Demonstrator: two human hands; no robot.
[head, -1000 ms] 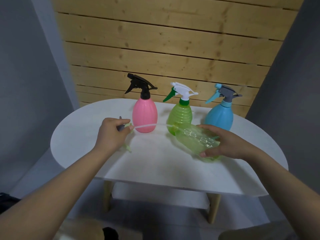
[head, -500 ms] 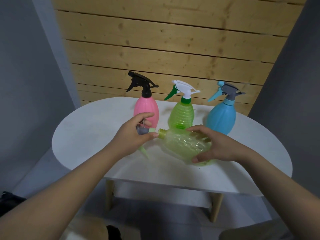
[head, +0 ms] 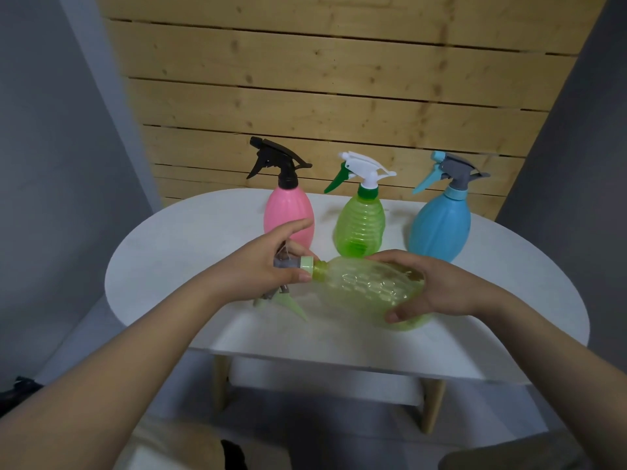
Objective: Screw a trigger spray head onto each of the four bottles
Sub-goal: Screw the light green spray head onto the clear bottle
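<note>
Three bottles stand at the back of the white table, each with a trigger head on: a pink bottle with a black head, a green ribbed bottle with a white and green head, and a blue bottle with a grey and blue head. My right hand holds a yellow-green dimpled bottle on its side, neck pointing left. My left hand grips a grey and light-green trigger head, whose collar sits at the bottle's neck. Its trigger lever points down below my hand.
A wooden slat wall rises behind the table. Grey walls flank both sides. Wooden table legs show under the front edge. Something dark lies on the floor at the far left.
My left hand has brought the trigger head rightwards, its dip tube going into the bottle, until the collar met the neck. My right hand tilted the bottle flatter and nearer to me.
</note>
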